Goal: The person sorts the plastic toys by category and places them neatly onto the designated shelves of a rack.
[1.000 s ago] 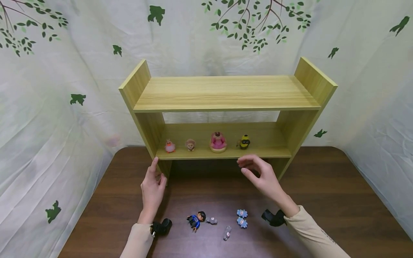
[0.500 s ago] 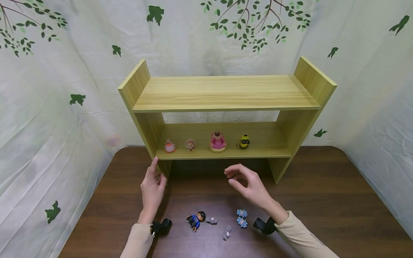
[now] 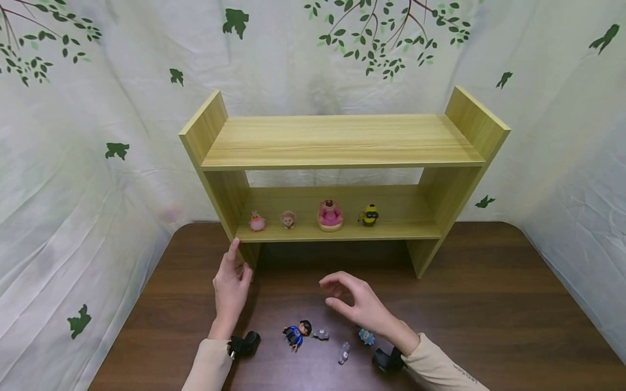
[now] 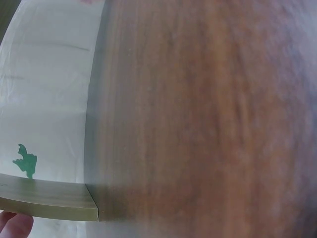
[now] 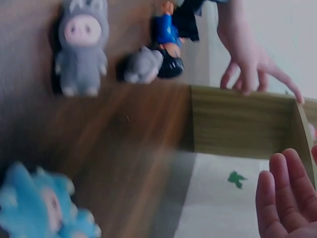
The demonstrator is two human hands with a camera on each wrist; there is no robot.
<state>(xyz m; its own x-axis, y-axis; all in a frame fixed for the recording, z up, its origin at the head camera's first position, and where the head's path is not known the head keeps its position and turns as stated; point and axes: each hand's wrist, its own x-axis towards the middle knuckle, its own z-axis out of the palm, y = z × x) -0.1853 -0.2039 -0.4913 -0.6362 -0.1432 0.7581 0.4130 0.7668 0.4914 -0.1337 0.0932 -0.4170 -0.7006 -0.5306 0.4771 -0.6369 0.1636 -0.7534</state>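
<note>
My left hand [image 3: 232, 285] rests at the left upright of the wooden shelf [image 3: 342, 138], index finger extended to the middle board's corner; its other fingertips meet the panel edge in the right wrist view. Holding nothing, my right hand [image 3: 359, 307] hovers over the table, fingers loosely bent and thumb apart. Below it lie two grey hooded figurines [image 5: 81, 54], a black-haired doll in blue [image 3: 295, 334] and light-blue figurines [image 3: 365, 336], partly covered by the right forearm. On the middle board stand a pink bird figurine [image 3: 257, 221], a small beige figurine [image 3: 288, 219], a pink bear figurine [image 3: 330, 216] and a yellow-and-black figurine [image 3: 370, 215].
The shelf stands at the back of a dark wooden table [image 3: 494, 293]. Behind it hangs a white curtain [image 3: 122, 98] printed with leaves and birds. Black wrist cameras sit under both wrists, the right one [image 3: 388, 359] close to the light-blue figurines.
My right hand has moved down and left from the shelf's middle board to above the table figurines, its forearm now covering part of the light-blue ones. The left hand has stayed put.
</note>
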